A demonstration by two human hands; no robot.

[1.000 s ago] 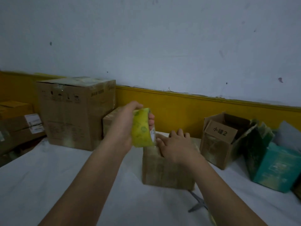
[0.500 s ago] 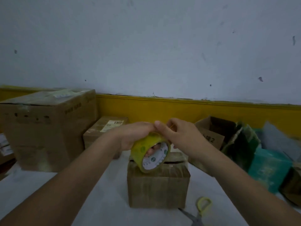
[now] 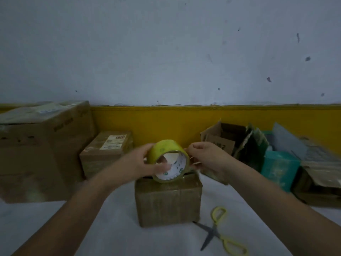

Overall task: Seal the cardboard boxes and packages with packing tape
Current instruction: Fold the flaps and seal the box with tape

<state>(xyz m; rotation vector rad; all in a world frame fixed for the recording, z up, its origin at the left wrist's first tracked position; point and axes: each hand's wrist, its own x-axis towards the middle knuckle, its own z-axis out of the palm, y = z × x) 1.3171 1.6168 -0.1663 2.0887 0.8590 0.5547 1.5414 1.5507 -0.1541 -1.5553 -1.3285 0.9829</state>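
Tape roll [image 3: 167, 150] sits centre frame, just above the small box [image 3: 168, 202]. My left hand [image 3: 140, 163] grips it, fingers through the core. My right hand [image 3: 206, 157] has left the box top and now pinches the roll's edge. Probably freeing the tape end for a strip.

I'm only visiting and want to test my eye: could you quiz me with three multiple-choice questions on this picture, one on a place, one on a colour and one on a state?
1. Where do the scissors lie, relative to the small box?
A. on top of it
B. on the table, to its right
C. behind it

2. What colour are the scissors' handles?
A. yellow
B. red
C. black

3. What is the state of the tape roll?
A. lying loose on the table
B. gripped by the left hand
C. hanging on the wall

Answers:
1. B, they rest on the white surface beside the box.
2. A, both loops are yellow.
3. B, the fingers curl round the roll.
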